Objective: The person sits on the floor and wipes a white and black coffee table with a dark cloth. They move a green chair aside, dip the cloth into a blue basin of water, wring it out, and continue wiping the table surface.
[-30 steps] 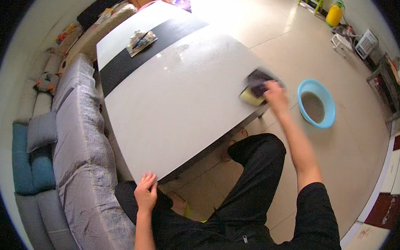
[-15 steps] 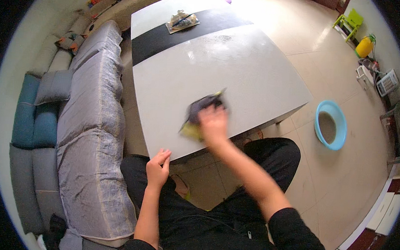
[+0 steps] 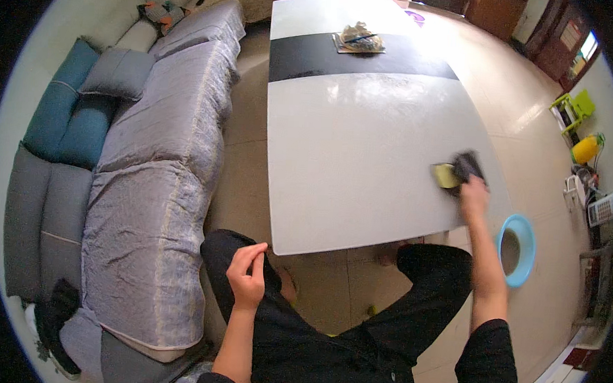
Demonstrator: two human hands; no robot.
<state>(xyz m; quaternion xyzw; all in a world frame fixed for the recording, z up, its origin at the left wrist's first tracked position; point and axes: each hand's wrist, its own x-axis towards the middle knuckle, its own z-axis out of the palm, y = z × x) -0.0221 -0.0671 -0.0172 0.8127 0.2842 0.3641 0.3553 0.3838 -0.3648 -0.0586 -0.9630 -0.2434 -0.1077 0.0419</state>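
Note:
A dark cloth with yellow-green parts (image 3: 468, 167) lies bunched on the white coffee table (image 3: 341, 200), near its right edge. My right hand (image 3: 474, 197) is on the cloth, its fingers partly hidden and a little blurred by motion. Over my left knee, just off the table's near-left corner, I hold my left hand (image 3: 246, 275) closed, thumb and fingers drawn together with nothing visible between them.
A small tray with a plastic-wrapped item (image 3: 359, 43) sits on the table's black band. A light blue basin (image 3: 517, 251) of murky water stands on the floor at right. A grey covered sofa (image 3: 161, 128) runs along the left. A green chair (image 3: 574, 110) and yellow bottle (image 3: 586, 148) are far right.
My right hand and the cloth have swept right across the tabletop, from near its front middle to the right edge. My left hand has come off the table corner. The view has shifted.

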